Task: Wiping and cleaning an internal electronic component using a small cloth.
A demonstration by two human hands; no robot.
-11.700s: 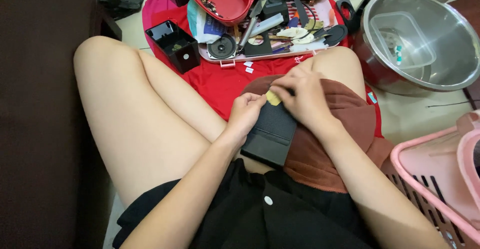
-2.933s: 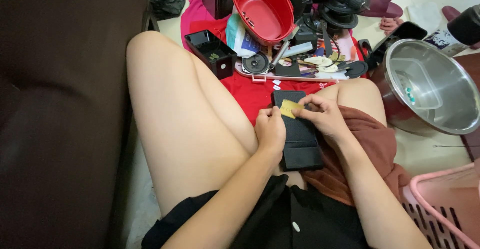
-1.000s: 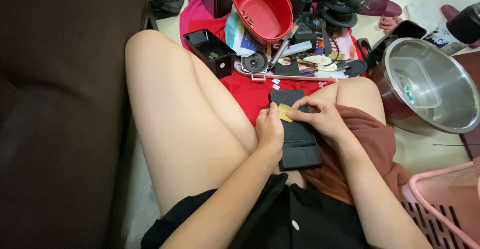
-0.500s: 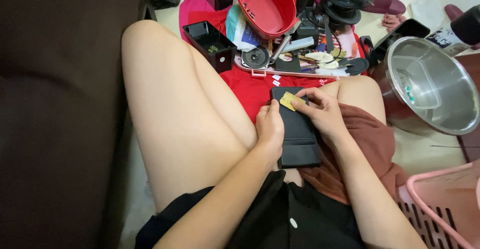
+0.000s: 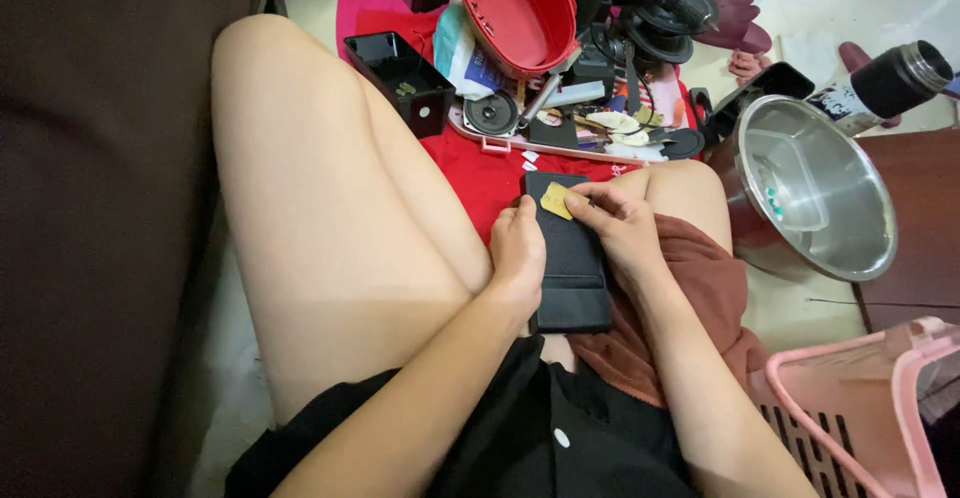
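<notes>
Slippage is the likely risk: the small yellow card (image 5: 563, 201), pinched by the right hand (image 5: 622, 230) at frame centre, could drop off the black case (image 5: 572, 258) steadied by the curled left hand (image 5: 517, 256).

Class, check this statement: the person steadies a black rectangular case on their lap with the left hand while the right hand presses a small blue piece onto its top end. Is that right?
Not quite. In the head view the small piece is yellow, not blue. The rest holds: the left hand steadies the black rectangular case on the lap, and the right hand presses the piece at its top end.
</notes>
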